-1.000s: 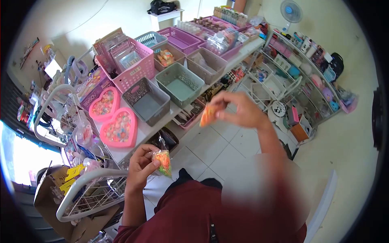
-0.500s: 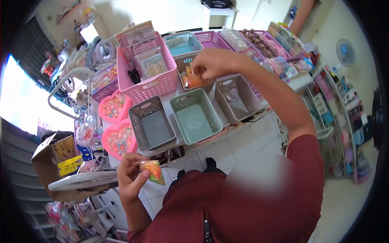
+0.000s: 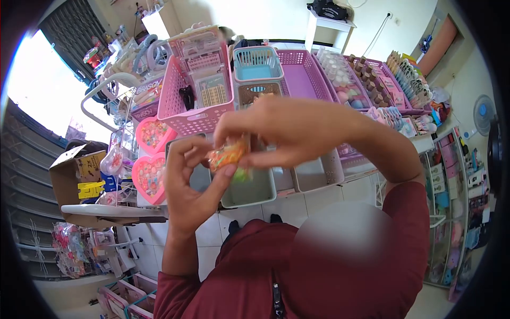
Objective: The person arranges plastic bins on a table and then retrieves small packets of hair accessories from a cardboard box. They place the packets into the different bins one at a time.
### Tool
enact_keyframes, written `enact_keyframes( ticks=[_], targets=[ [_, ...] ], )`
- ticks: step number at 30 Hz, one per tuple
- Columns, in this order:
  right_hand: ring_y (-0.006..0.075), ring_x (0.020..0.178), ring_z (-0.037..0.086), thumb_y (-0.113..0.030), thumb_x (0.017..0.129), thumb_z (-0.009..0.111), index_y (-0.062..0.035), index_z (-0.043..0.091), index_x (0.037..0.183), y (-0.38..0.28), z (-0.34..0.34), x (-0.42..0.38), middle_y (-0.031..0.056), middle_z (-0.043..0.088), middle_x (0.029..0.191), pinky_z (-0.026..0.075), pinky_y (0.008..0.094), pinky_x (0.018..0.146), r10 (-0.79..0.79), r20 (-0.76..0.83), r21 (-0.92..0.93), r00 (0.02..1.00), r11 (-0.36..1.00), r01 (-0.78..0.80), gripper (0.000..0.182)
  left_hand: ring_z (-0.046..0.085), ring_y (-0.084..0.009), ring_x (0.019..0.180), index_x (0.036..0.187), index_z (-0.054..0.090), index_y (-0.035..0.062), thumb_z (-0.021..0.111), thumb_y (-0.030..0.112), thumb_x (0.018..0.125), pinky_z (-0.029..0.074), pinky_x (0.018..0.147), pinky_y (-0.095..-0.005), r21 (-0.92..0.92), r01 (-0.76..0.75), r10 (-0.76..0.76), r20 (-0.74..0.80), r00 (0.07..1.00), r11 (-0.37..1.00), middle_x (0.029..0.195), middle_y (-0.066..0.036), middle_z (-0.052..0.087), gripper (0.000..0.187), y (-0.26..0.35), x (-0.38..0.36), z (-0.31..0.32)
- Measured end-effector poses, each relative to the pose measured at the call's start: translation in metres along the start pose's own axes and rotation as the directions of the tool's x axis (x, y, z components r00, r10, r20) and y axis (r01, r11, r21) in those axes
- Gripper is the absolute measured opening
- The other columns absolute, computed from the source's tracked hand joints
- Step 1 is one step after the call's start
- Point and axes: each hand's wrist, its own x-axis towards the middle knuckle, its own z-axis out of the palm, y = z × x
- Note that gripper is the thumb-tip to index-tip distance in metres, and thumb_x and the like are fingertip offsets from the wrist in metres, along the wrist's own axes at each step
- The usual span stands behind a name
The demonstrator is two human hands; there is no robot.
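Observation:
In the head view my left hand [image 3: 192,194] pinches a small clear packet [image 3: 228,155] with orange pieces in it. Bright green pieces [image 3: 243,174] show just below the orange ones. From the other side my right hand [image 3: 287,133] closes on the packet, its thumb along the lower edge and its fingers bent over the top. Both hands meet above the green basket [image 3: 249,201], covering much of it. Behind my right hand, a brown basket [image 3: 259,89] is partly hidden. A grey-brown basket [image 3: 319,178] stands right of the green one.
Two pink heart-shaped boxes [image 3: 150,178] of beads lie at the left. Behind them rises a tall pink basket [image 3: 194,114] of packaged goods. A blue basket [image 3: 257,61] and a purple basket [image 3: 297,80] stand at the back. A white rack rail [image 3: 106,209] borders the left.
My right hand has left the brown basket and come down to my left hand. My left hand has risen with its packet, and both now meet at the packet.

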Motion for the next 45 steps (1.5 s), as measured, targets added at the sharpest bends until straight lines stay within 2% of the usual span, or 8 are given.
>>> enact_keyframes(
  ticks=[5, 14, 21, 25, 27, 31, 33, 45],
  targets=[
    [0.0262, 0.082, 0.069, -0.007, 0.081, 0.071, -0.0013, 0.067, 0.098, 0.061, -0.067, -0.005, 0.0115, 0.070, 0.089, 0.054, 0.0371, 0.074, 0.108, -0.015, -0.329, 0.994, 0.938, -0.107, 0.018, 0.063, -0.0317, 0.108, 0.127, 0.057, -0.0005, 0.079, 0.017, 0.083, 0.049, 0.090, -0.0407, 0.464, -0.074, -0.005, 0.167, 0.986, 0.883, 0.118, -0.015, 0.065, 0.052, -0.006, 0.014, 0.009],
    [0.0320, 0.104, 0.062, -0.005, 0.074, 0.075, -0.0094, 0.071, 0.089, 0.146, -0.018, 0.013, 0.0108, 0.058, 0.106, 0.053, 0.0429, 0.086, -0.046, 0.014, -0.626, 0.999, 0.778, 0.044, 0.017, 0.043, -0.0397, 0.138, 0.143, 0.049, -0.0022, 0.063, 0.040, 0.097, 0.035, 0.113, -0.0503, 0.654, -0.331, -0.097, 0.528, 0.844, 0.681, 0.150, -0.019, 0.047, 0.064, -0.025, 0.012, 0.033],
    [0.0326, 0.112, 0.063, -0.002, 0.077, 0.068, -0.0076, 0.074, 0.097, 0.146, -0.015, 0.023, 0.0140, 0.062, 0.117, 0.054, 0.0449, 0.092, 0.204, 0.071, -0.690, 0.976, 0.717, -0.100, 0.021, 0.040, -0.0398, 0.141, 0.145, 0.047, -0.0027, 0.061, 0.043, 0.098, 0.034, 0.114, -0.0504, 0.660, -0.325, -0.131, 0.543, 0.829, 0.677, 0.153, -0.018, 0.045, 0.067, -0.027, 0.011, 0.032],
    [0.0342, 0.106, 0.065, -0.003, 0.079, 0.066, -0.0050, 0.073, 0.103, 0.145, -0.020, 0.021, 0.0158, 0.063, 0.117, 0.055, 0.0449, 0.090, 0.419, 0.218, -0.708, 0.881, 0.689, -0.152, 0.025, 0.041, -0.0398, 0.141, 0.145, 0.047, -0.0026, 0.061, 0.043, 0.098, 0.034, 0.114, -0.0502, 0.658, -0.332, -0.128, 0.548, 0.826, 0.675, 0.153, -0.018, 0.045, 0.067, -0.027, 0.011, 0.030],
    [0.0358, 0.101, 0.067, -0.008, 0.081, 0.066, -0.0055, 0.073, 0.108, 0.139, -0.037, 0.017, 0.0165, 0.066, 0.110, 0.055, 0.0455, 0.089, 0.059, 0.102, -0.643, 0.993, 0.766, 0.021, 0.028, 0.041, -0.0400, 0.141, 0.145, 0.047, -0.0027, 0.060, 0.044, 0.098, 0.034, 0.114, -0.0501, 0.650, -0.333, -0.122, 0.552, 0.825, 0.683, 0.153, -0.019, 0.045, 0.067, -0.028, 0.011, 0.030],
    [0.0377, 0.096, 0.068, -0.014, 0.081, 0.067, -0.0040, 0.073, 0.110, 0.131, -0.046, 0.020, 0.0179, 0.067, 0.104, 0.054, 0.0462, 0.087, 0.091, 0.094, -0.585, 0.991, 0.811, -0.019, 0.030, 0.041, -0.0396, 0.141, 0.145, 0.047, -0.0027, 0.060, 0.044, 0.098, 0.034, 0.114, -0.0500, 0.650, -0.343, -0.117, 0.556, 0.823, 0.678, 0.153, -0.019, 0.044, 0.067, -0.028, 0.011, 0.031],
    [0.0387, 0.097, 0.067, -0.017, 0.082, 0.068, -0.0027, 0.074, 0.108, 0.120, -0.029, 0.024, 0.0194, 0.067, 0.104, 0.053, 0.0462, 0.088, 0.455, 0.148, -0.560, 0.878, 0.770, -0.304, 0.030, 0.041, -0.0390, 0.141, 0.145, 0.047, -0.0030, 0.060, 0.044, 0.098, 0.033, 0.114, -0.0497, 0.654, -0.336, -0.130, 0.556, 0.821, 0.677, 0.154, -0.018, 0.044, 0.068, -0.028, 0.011, 0.031],
    [0.0356, 0.098, 0.068, -0.027, 0.085, 0.069, -0.0111, 0.078, 0.109, 0.130, -0.027, 0.015, 0.0169, 0.072, 0.102, 0.053, 0.0461, 0.086, 0.258, 0.304, -0.309, 0.917, 0.937, -0.161, 0.030, 0.040, -0.0376, 0.143, 0.146, 0.047, -0.0022, 0.061, 0.041, 0.097, 0.032, 0.116, -0.0487, 0.660, -0.312, -0.166, 0.557, 0.814, 0.683, 0.154, -0.019, 0.044, 0.067, -0.024, 0.012, 0.033]
  ],
)
